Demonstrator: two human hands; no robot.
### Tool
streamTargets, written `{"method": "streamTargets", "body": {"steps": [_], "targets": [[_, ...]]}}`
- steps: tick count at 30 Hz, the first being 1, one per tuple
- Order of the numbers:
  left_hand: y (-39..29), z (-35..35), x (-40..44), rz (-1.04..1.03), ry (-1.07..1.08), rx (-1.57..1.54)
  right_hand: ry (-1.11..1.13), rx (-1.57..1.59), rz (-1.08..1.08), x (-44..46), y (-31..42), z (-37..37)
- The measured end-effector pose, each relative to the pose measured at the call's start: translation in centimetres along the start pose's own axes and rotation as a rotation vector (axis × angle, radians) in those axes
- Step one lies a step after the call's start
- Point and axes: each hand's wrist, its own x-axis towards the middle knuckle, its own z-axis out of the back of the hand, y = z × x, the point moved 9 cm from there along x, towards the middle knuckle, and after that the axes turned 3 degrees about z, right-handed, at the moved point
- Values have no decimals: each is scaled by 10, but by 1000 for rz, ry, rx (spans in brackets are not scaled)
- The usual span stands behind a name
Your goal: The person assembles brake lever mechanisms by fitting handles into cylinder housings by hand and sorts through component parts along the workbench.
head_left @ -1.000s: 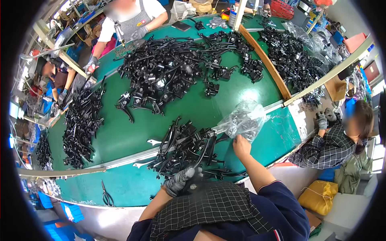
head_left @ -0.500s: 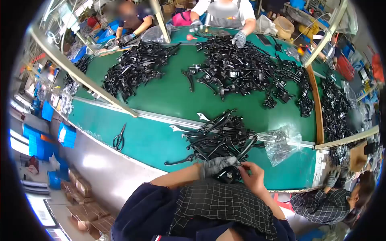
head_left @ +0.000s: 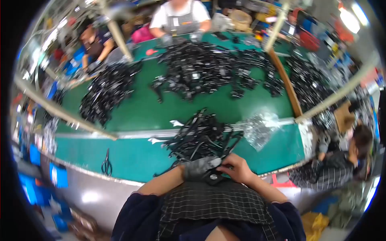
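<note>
My left hand, in a grey glove, is closed around a black brake lever just above my checked apron. Its round metal-centred end shows below the glove; the rest of the lever is hidden. Against the same part, my ungloved right hand is pinched, thumb and fingers together. Whatever lies between those fingertips is too small and blurred to make out. Directly beyond both hands, a heap of black brake levers lies across the metal strip of the green table.
Black scissors lie at the left. A clear plastic bag rests right of the near heap. Larger piles of levers cover the far side, where a co-worker stands. Another person sits at right. Slanting posts frame the table.
My view has turned, so the table sits further left in the picture. Both my hands stay together at the lever. The co-worker opposite has drawn their hands closer together near the far edge.
</note>
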Motion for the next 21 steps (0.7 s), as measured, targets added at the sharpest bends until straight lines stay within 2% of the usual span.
{"method": "streamTargets", "body": {"steps": [1,3,4,5,7,8,9,11,12,14,16,18,19,21], "targets": [[4,-6,2,-27,40,-41,-44,-27,-36,9,2,15],[45,-35,-9,355,339,-311,-133,-417,331,25,47,41],[56,-48,-19,556,485,-428,-146,-429,307,20,41,45],[57,-48,-17,551,507,-441,42,-420,227,17,23,31],[56,-50,-15,982,607,-773,418,-375,72,5,-9,3],[48,-52,-20,1204,647,-932,412,-377,61,3,-10,7],[40,-50,-17,1204,658,-935,426,-378,-32,1,-16,10],[26,-31,7,1079,244,-1311,449,-376,-212,1,-33,16],[25,-16,14,1009,22,-1481,446,-364,-222,3,-41,13],[20,1,55,454,532,209,200,-316,-182,6,-45,13],[75,-9,6,965,206,-564,191,-283,-393,-2,-78,-1],[85,-10,-4,1022,-41,-1153,209,-295,-396,4,-85,-10],[93,-10,-7,1048,-53,-1166,227,-275,-411,8,-94,-14],[118,5,-17,1166,-60,-982,341,-208,-421,24,-113,-30]]}}
